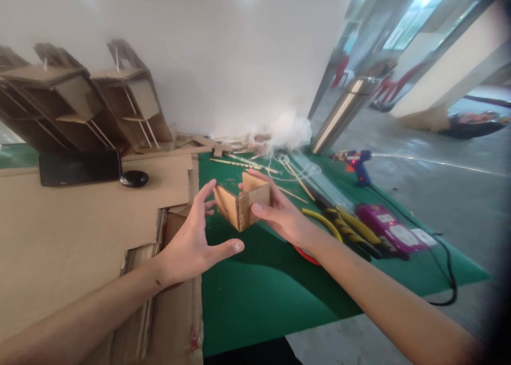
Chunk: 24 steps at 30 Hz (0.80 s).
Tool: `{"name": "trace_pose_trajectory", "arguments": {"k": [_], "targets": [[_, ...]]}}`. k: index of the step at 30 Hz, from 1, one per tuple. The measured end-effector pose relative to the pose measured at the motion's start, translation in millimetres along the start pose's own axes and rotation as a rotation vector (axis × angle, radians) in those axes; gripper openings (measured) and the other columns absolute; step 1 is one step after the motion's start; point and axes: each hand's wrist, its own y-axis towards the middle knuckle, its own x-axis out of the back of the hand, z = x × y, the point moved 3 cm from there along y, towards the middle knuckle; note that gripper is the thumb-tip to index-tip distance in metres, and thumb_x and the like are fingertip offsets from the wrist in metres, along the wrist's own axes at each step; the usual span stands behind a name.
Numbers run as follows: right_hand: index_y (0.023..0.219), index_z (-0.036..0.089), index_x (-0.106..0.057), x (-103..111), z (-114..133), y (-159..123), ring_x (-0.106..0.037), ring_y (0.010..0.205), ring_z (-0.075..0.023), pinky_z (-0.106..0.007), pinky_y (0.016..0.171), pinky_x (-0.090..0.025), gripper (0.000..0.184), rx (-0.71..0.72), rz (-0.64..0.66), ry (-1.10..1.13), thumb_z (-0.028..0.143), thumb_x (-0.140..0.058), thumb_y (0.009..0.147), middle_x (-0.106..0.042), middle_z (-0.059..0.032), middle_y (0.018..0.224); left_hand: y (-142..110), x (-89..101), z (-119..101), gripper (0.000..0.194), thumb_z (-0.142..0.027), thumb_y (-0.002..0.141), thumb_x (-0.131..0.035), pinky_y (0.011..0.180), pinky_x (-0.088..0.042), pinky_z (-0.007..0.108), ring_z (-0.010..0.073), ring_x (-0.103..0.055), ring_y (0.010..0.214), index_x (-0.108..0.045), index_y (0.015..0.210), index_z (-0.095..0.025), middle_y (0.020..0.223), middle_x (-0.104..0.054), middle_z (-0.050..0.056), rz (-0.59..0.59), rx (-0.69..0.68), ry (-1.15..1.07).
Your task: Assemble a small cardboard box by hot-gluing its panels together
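Note:
A small folded cardboard piece (pixel 255 202), with several upright walls meeting at corners, is held up over the green tabletop (pixel 247 296). My right hand (pixel 285 216) grips its right wall, thumb on the near face and fingers behind. Beside the left wall, my left hand (pixel 197 237) has its thumb and fingers spread apart. The left fingertips are close to the top left edge; whether they touch it I cannot tell.
Cardboard sheets (pixel 80 232) cover the left side, with a black phone (pixel 80 168) and a black mouse (pixel 134 179). Cardboard structures (pixel 131 99) stand behind. On the right are a steel bottle (pixel 343 112), a blue glue gun (pixel 359 165), a purple power strip (pixel 391 229) and yellow-black handled tools (pixel 351 226).

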Motion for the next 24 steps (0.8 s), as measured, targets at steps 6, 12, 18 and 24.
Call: {"name": "trace_pose_trajectory", "arguments": {"k": [6,12,18,24], "targets": [[0.137,0.035,-0.042,-3,0,2,-0.055,0.126,-0.0279,-0.048,0.105,-0.048,0.083,-0.045,-0.043,-0.015,0.037,-0.086,0.068,-0.052,-0.0059,0.137,1,1.0,5,0.110,-0.043,0.077,-0.081,0.112,-0.042,0.061,0.0361,-0.049,0.135,-0.003,0.154,-0.046,0.165,-0.016,0.006,-0.031,0.008,0.027],[0.137,0.031,-0.040,-10,8,-1,-0.054,0.127,-0.0299,-0.051,0.104,-0.049,0.086,-0.099,-0.104,-0.084,0.041,-0.088,0.066,-0.052,-0.0082,0.136,4,3.0,7,0.105,-0.037,0.077,-0.081,0.110,-0.046,0.061,0.0357,-0.050,0.133,-0.011,0.154,-0.045,0.163,-0.022,0.006,-0.017,0.020,0.060],[0.135,0.032,-0.039,-9,7,-1,-0.056,0.119,-0.0287,-0.050,0.101,-0.051,0.087,-0.091,-0.097,-0.143,0.045,-0.089,0.065,-0.052,-0.0071,0.129,4,2.4,3,0.101,-0.036,0.079,-0.080,0.108,-0.047,0.063,0.0342,-0.054,0.129,-0.012,0.154,-0.039,0.160,-0.027,0.013,0.004,0.001,0.027],[0.135,0.031,-0.040,-6,1,2,-0.058,0.116,-0.0291,-0.048,0.095,-0.054,0.087,-0.058,-0.121,-0.230,0.049,-0.089,0.065,-0.050,-0.0091,0.132,5,5.2,2,0.095,-0.042,0.077,-0.081,0.118,-0.033,0.062,0.0367,-0.036,0.145,-0.023,0.151,-0.034,0.162,-0.021,0.012,-0.054,-0.049,0.151]]}}
